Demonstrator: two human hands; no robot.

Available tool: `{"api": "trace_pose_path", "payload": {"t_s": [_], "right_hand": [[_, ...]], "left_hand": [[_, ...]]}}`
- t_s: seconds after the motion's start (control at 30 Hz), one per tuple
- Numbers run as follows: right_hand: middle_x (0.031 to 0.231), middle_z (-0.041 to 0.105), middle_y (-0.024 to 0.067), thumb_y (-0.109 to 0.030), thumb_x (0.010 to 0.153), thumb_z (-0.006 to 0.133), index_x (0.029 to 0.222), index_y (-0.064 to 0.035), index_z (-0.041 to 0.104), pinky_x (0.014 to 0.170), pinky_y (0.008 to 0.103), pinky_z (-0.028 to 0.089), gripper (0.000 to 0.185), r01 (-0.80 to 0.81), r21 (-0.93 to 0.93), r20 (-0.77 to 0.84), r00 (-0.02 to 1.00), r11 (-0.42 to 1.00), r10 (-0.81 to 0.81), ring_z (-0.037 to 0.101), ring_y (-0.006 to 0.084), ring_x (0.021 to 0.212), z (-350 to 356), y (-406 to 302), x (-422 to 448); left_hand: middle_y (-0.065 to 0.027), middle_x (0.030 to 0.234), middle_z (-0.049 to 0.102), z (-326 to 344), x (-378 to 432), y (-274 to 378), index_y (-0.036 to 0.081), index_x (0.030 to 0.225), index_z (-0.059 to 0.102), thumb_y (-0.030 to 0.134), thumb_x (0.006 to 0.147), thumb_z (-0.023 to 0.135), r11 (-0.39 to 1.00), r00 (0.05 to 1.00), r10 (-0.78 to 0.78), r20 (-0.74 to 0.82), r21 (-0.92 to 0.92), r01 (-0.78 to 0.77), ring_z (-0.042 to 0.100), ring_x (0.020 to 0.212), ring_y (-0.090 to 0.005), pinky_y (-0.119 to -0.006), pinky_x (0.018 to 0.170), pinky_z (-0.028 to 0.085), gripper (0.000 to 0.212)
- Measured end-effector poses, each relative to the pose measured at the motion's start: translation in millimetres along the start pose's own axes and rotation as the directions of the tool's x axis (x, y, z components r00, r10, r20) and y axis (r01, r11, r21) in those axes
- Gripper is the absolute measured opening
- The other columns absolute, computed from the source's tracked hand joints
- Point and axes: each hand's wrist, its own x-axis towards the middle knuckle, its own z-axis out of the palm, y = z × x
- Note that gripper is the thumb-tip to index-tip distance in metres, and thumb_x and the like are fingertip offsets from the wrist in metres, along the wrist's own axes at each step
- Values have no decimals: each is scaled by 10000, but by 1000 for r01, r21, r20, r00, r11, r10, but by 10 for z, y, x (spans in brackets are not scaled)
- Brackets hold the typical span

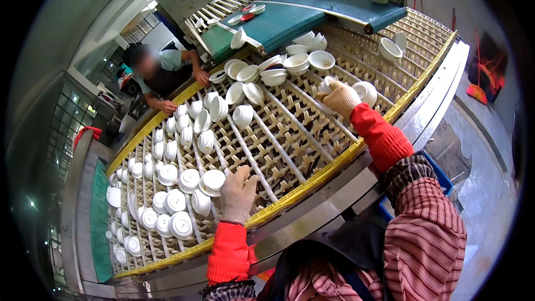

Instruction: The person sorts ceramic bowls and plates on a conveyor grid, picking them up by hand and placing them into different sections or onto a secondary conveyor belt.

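Note:
Both my hands wear pale knitted gloves. My right hand (340, 97) is over the far part of the peg-rack conveyor, its fingers closed on a small white bowl (329, 84). Just right of that hand a white bowl (365, 93) lies tipped on the pegs. My left hand (239, 194) is over the near side, close to a white bowl (212, 182) standing bottom-up; whether the fingers touch it I cannot tell. Rows of tilted white bowls (182, 224) fill the left part of the conveyor. Loose and stacked white bowls (296, 62) lie near its middle.
A yellow rail (309, 190) edges the conveyor. Green belts (284, 12) carrying several bowls stand beyond it. Across from me a person (167, 69) has both hands at the far rail. A blue crate (439, 171) is below at right, and a broom (477, 92) leans by the wall.

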Motion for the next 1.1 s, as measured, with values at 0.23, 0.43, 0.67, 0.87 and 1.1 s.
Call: {"api": "trace_pose_path", "payload": {"t_s": [0.23, 0.43, 0.67, 0.87, 1.1], "right_hand": [[1027, 734, 89, -470, 876, 718, 1198, -131, 704, 888, 308, 565, 468, 573, 117, 407, 718, 811, -565, 721, 247, 901, 394, -412, -709], [660, 508, 6, -65, 723, 680, 1377, -212, 561, 444, 260, 468, 682, 973, -107, 99, -197, -207, -976, 569, 138, 539, 527, -413, -772], [1040, 726, 184, -40, 863, 656, 1313, -95, 574, 732, 328, 639, 461, 914, 135, 320, 326, 384, -889, 747, 282, 847, 461, -79, -501], [923, 669, 213, -7, 770, 724, 1203, -48, 489, 656, 434, 586, 494, 940, 27, 301, 318, 341, -899, 702, 417, 831, 287, -8, -376], [969, 680, 221, 5, 860, 633, 1277, -58, 517, 700, 405, 604, 438, 916, -5, 280, 386, 401, -879, 708, 389, 867, 211, -62, -446]], "left_hand": [[-218, 1094, 613, 14, 174, 493, -50, 1252, 562, 401, 735, 810, 882, 923, 384, 1, 295, -367, 559, 1103, -409, -516, 1080, 369, 729], [-279, 1240, 595, 110, 90, 557, -91, 1286, 533, 540, 718, 798, 817, 872, 471, 134, 307, -489, 519, 1244, -432, -516, 1115, 364, 890], [-145, 983, 687, 270, -4, 370, -2, 880, 686, 420, 798, 734, 844, 829, 411, 380, 185, -504, 635, 882, -375, -503, 922, 482, 432], [-138, 903, 697, 233, 48, -34, 86, 964, 726, 456, 826, 725, 931, 957, 287, -32, 246, -271, 693, 846, -293, -436, 925, 532, 395], [-137, 850, 665, -176, 108, -40, 30, 1003, 621, 424, 969, 580, 777, 831, -555, -28, 339, 531, 661, 892, -270, -443, 801, 500, 397]]}}
